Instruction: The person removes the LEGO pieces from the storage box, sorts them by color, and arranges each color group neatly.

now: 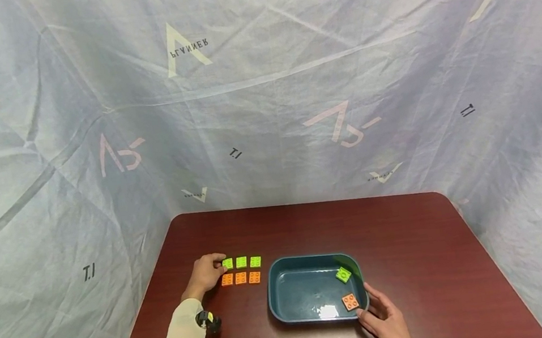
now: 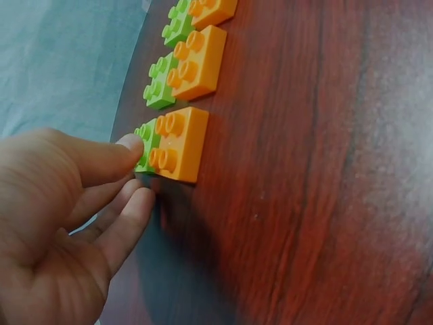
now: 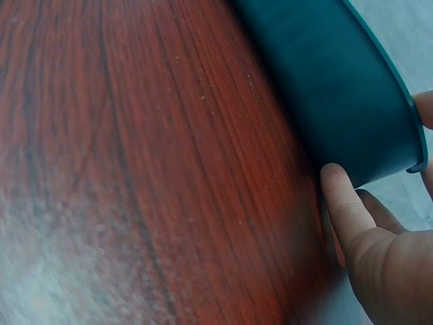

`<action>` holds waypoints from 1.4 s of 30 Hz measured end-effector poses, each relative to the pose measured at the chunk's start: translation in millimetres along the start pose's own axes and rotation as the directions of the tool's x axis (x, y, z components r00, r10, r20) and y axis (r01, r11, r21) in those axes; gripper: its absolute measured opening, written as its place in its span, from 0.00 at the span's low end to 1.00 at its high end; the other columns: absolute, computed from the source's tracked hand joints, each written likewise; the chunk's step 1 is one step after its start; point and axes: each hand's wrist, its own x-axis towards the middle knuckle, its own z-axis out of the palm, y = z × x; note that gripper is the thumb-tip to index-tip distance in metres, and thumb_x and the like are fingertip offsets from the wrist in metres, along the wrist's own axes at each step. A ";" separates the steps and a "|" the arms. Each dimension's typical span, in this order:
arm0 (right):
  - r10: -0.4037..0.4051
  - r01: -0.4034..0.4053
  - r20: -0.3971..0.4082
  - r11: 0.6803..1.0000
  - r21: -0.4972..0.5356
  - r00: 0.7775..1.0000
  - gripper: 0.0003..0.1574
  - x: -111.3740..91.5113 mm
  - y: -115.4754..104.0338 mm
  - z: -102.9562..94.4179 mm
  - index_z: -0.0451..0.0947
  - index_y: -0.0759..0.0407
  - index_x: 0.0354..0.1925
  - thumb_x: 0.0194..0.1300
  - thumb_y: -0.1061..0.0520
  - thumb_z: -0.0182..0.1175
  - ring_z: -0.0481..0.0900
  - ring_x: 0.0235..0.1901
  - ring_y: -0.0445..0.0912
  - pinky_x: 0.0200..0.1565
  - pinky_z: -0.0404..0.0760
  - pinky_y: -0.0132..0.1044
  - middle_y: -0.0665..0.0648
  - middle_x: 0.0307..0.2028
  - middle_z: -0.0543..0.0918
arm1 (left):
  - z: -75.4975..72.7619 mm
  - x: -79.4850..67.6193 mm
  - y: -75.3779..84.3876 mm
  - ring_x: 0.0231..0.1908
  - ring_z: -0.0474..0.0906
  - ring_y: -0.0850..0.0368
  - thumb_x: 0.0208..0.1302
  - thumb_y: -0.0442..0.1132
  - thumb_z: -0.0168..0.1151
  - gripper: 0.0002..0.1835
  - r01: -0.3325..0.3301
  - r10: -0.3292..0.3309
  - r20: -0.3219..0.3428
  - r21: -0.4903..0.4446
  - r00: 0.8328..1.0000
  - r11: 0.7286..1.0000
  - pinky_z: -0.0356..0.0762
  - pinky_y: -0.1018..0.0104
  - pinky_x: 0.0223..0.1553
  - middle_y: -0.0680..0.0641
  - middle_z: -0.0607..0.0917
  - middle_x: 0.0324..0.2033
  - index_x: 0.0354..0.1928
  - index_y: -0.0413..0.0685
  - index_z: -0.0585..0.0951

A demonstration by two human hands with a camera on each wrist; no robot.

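Observation:
My left hand [image 1: 206,272] pinches the leftmost green toy building block [image 1: 227,264] between thumb and fingers; in the left wrist view the hand partly covers that green block [image 2: 146,145]. Two more green blocks [image 1: 241,262] stand to its right in a row. Nearer me runs a row of three orange blocks [image 1: 241,278], studs up. My right hand [image 1: 386,322] holds the near right corner of a dark teal bin [image 1: 273,291], the thumb on the outer wall [image 3: 345,101] low down. Inside the bin lie one green block [image 1: 344,275] and one orange block [image 1: 350,302].
Everything stands on a dark red wood-grain table [image 1: 414,241] with rounded far corners. A grey printed cloth [image 1: 266,135] hangs behind and on both sides. A small black device [image 1: 208,320] is strapped to the left wrist.

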 end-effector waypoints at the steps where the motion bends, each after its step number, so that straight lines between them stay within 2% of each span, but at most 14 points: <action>1: -0.003 0.003 0.001 1.000 0.003 1.000 0.49 0.1 0.0 0.0 0.66 0.53 0.80 0.64 0.68 0.70 0.82 0.59 0.52 0.49 0.88 0.39 0.75 0.72 0.71 | 0.0 -0.9 1.1 0.51 0.85 0.43 0.72 0.32 0.68 0.20 0.000 0.000 -0.007 -0.003 1.000 1.000 0.86 0.46 0.50 0.39 0.88 0.54 0.64 0.42 0.84; 6: -0.011 0.011 0.003 1.000 0.014 1.000 0.49 -0.1 -1.5 0.0 0.65 0.55 0.80 0.64 0.69 0.70 0.82 0.59 0.52 0.49 0.88 0.38 0.76 0.72 0.71 | -0.1 -5.4 7.1 0.55 0.83 0.41 0.74 0.35 0.67 0.20 -0.006 0.004 -0.047 -0.022 0.999 1.000 0.84 0.42 0.55 0.38 0.85 0.58 0.65 0.42 0.83; 11: 0.003 -0.003 0.005 1.000 0.021 1.000 0.49 0.7 -3.3 -0.8 0.64 0.54 0.80 0.65 0.68 0.69 0.80 0.62 0.55 0.52 0.88 0.40 0.76 0.73 0.69 | -0.8 -8.7 17.5 0.56 0.82 0.42 0.75 0.38 0.66 0.20 -0.035 0.031 -0.079 -0.049 0.996 0.998 0.83 0.42 0.56 0.39 0.84 0.60 0.66 0.46 0.83; 18: 0.017 -0.017 0.005 1.000 0.026 1.000 0.50 2.0 -1.7 -2.4 0.64 0.52 0.81 0.65 0.68 0.69 0.81 0.61 0.54 0.52 0.88 0.40 0.75 0.74 0.69 | -1.0 -17.3 40.9 0.59 0.82 0.42 0.76 0.40 0.66 0.21 -0.098 0.091 -0.073 -0.103 0.993 0.990 0.83 0.41 0.56 0.42 0.83 0.63 0.68 0.49 0.82; 24: 0.010 -0.010 0.010 0.999 0.040 1.000 0.50 1.6 -0.6 -2.4 0.64 0.52 0.81 0.65 0.68 0.70 0.82 0.59 0.49 0.51 0.88 0.39 0.74 0.74 0.69 | 3.6 -21.8 57.6 0.61 0.82 0.42 0.74 0.40 0.68 0.20 -0.132 0.123 -0.089 -0.099 0.988 0.986 0.84 0.44 0.56 0.44 0.83 0.64 0.66 0.55 0.84; 31: 0.026 -0.026 0.009 0.999 0.024 1.000 0.50 1.4 -0.6 -2.3 0.64 0.50 0.80 0.65 0.67 0.70 0.80 0.62 0.54 0.52 0.87 0.39 0.74 0.74 0.69 | 6.4 -31.5 77.8 0.62 0.81 0.40 0.73 0.39 0.69 0.20 -0.180 0.169 -0.084 -0.152 0.982 0.972 0.81 0.41 0.60 0.45 0.84 0.63 0.65 0.54 0.85; 38: 0.023 -0.023 0.007 1.000 0.017 1.000 0.49 1.5 -2.2 -0.9 0.66 0.50 0.79 0.65 0.66 0.70 0.79 0.64 0.56 0.51 0.88 0.38 0.72 0.73 0.71 | 20.2 -39.3 97.7 0.55 0.84 0.46 0.71 0.39 0.71 0.19 -0.243 0.232 -0.081 -0.176 0.969 0.954 0.88 0.58 0.49 0.49 0.85 0.58 0.62 0.57 0.86; 42: 0.008 -0.009 0.024 1.000 0.025 1.000 0.49 0.5 -2.5 -0.6 0.65 0.51 0.80 0.65 0.66 0.70 0.80 0.63 0.54 0.51 0.87 0.38 0.73 0.73 0.71 | 30.7 -45.7 111.5 0.56 0.85 0.45 0.71 0.38 0.71 0.19 -0.290 0.285 -0.052 -0.214 0.957 0.933 0.88 0.60 0.50 0.48 0.85 0.58 0.62 0.55 0.85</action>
